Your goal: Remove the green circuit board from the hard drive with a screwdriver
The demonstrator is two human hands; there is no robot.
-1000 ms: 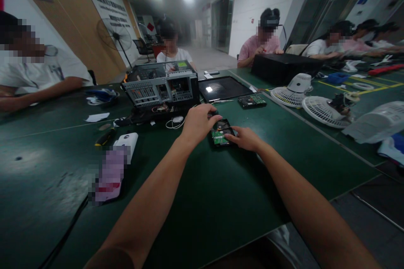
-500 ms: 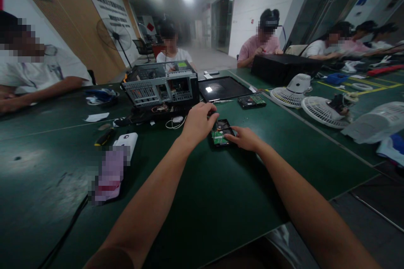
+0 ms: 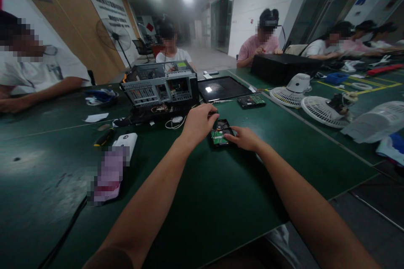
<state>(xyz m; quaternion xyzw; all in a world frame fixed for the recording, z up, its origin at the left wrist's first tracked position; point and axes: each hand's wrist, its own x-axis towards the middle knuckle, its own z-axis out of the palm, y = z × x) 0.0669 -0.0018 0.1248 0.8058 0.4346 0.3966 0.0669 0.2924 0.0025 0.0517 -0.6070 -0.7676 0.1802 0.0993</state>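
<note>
A hard drive (image 3: 220, 138), its green circuit board facing up, lies on the green table in front of me. My left hand (image 3: 201, 122) is closed in a pinch above the drive's upper left corner. Something dark and thin shows at its fingertips, too small and shaded to name. From the right, my right hand (image 3: 248, 138) grips the drive, thumb over the board and index finger along the far right edge. A second hard drive (image 3: 251, 101) rests farther back, apart from both hands.
An opened computer case (image 3: 160, 90) stands behind my left hand, beside a black panel (image 3: 225, 87). On the left lie a yellow-black screwdriver (image 3: 104, 138) and a phone (image 3: 113, 168). White fan parts (image 3: 325, 111) sit at right. Several people work around the tables.
</note>
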